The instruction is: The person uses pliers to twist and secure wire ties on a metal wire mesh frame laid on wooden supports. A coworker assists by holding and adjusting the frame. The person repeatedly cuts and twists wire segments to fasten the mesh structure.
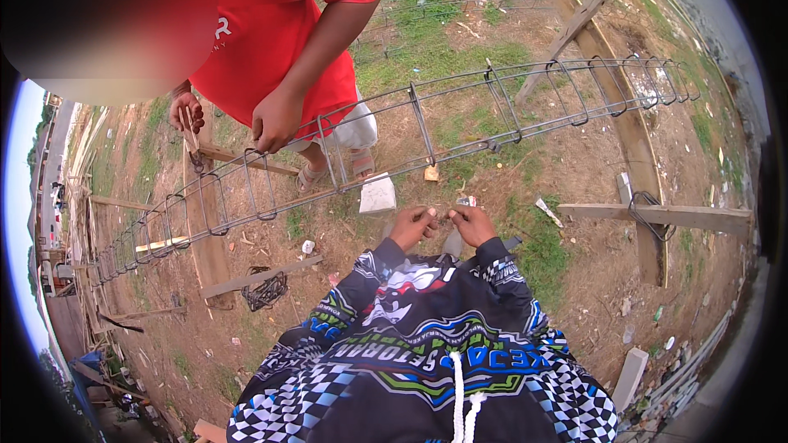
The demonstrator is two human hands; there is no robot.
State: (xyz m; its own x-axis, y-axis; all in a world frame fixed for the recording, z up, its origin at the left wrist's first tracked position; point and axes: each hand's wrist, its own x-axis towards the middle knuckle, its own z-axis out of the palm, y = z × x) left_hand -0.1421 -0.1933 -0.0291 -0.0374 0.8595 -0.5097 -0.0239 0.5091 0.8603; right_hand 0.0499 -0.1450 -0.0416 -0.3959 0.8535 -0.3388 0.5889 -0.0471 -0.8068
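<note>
My left hand (pixel 413 228) and my right hand (pixel 470 226) are close together in front of my body, fingers pinched. Whatever is between the fingertips, if anything, is too small to make out. Just beyond them a long steel rebar cage (pixel 422 123) runs across the view, with stirrups spaced along its bars. Neither hand touches it. Across the cage stands a person in a red shirt (pixel 271 41). One of that person's hands (pixel 277 119) rests at the cage's upper bar; the other hand (pixel 187 112) grips a narrow tool I cannot make out clearly.
Timber supports stand under the cage at the left (pixel 207 230) and right (pixel 620 127). A pale block (pixel 377 194) lies on the ground below it. Dark wire (pixel 264 289) lies by the left support; a wire coil (pixel 652 217) hangs over the right crosspiece (pixel 706 217). More rebar cages lie beyond.
</note>
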